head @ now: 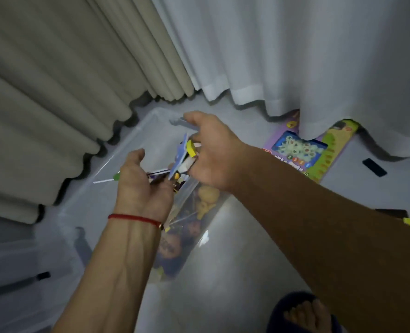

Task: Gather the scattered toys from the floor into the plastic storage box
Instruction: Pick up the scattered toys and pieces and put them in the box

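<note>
Beige curtain (62,97) and white curtain (295,56) were seen hanging to the grey floor (235,255), beige at left, white at right

A clear plastic storage box (136,131) was set on the floor just before the curtain hems; blurred toys, among them a yellow figure (205,200), were made out through its near wall

A flat toy package (302,150), purple and green, was noted on the floor right of the box, its far end tucked under the white curtain

Both hands were held over the open box. The right hand (213,159) was curled round a bundle of small toys (183,157) — a blue flat piece, a yellow block, a white piece — fingers closed on them. The left hand (139,183), a red string bracelet (136,218) at its wrist, was turned palm-up beneath the bundle, fingers loosely bent and touching dark pieces; whether anything was truly gripped could not be told

A small black object (374,167) lay on the floor at far right
</note>
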